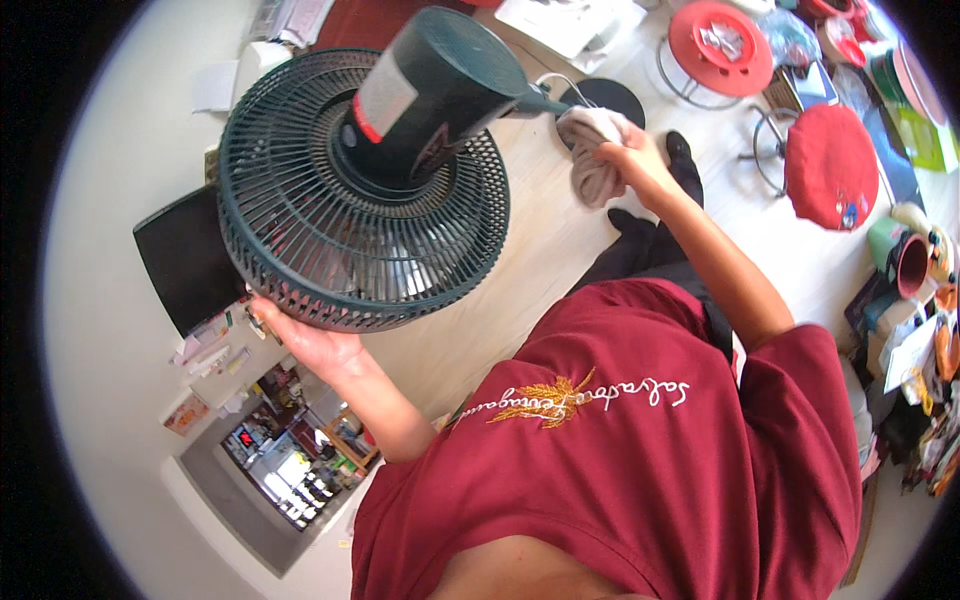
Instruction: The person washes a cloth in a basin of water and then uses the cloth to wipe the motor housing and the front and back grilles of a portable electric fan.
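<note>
Right hand [637,160] clenches cloth [593,170] on pole [541,104] of pedestal fan [432,130]; left hand [320,350] cups cage [335,240]. Likely wiping; next stroke needs steadiness.

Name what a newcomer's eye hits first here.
The big dark fan, upper left, dominates. Next, the pale cloth in the person's right fingers, at the fan's pole, just right of upper centre. Then the maroon shirt across the lower centre, and a red-cushioned stool at right.
</note>
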{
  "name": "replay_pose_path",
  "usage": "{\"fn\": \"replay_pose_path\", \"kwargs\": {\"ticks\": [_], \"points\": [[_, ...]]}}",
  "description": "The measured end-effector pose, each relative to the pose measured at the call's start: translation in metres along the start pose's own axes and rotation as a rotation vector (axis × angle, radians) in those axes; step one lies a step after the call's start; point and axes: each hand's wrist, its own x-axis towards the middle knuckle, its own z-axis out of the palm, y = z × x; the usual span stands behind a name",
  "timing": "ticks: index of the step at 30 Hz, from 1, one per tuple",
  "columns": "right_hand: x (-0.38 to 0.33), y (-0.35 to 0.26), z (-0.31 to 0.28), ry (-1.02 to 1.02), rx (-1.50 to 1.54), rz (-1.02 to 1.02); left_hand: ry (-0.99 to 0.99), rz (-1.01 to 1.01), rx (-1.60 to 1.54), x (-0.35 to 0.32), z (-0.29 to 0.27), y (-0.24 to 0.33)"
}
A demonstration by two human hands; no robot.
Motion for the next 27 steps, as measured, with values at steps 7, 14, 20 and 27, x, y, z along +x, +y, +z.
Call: {"fn": "replay_pose_path", "kwargs": {"ticks": [7, 14, 20, 27], "points": [[-0.069, -0.136, 0.045, -0.086, -0.521, -0.953, -0.134, 0.221, 0.086, -0.007, 0.012, 0.007], [-0.029, -0.153, 0.108, -0.149, -1.398, -1.563, -0.092, 0.25, 0.151, -0.007, 0.019, 0.003], [0.018, -0.231, 0.165, -0.148, -1.316, -1.073, -0.094, 0.313, 0.07, -0.011, 0.022, 0.003], [0.053, -0.221, 0.202, 0.034, -1.647, -0.997, -0.046, 0.305, 0.004, -0.013, 0.028, 0.001]]}}
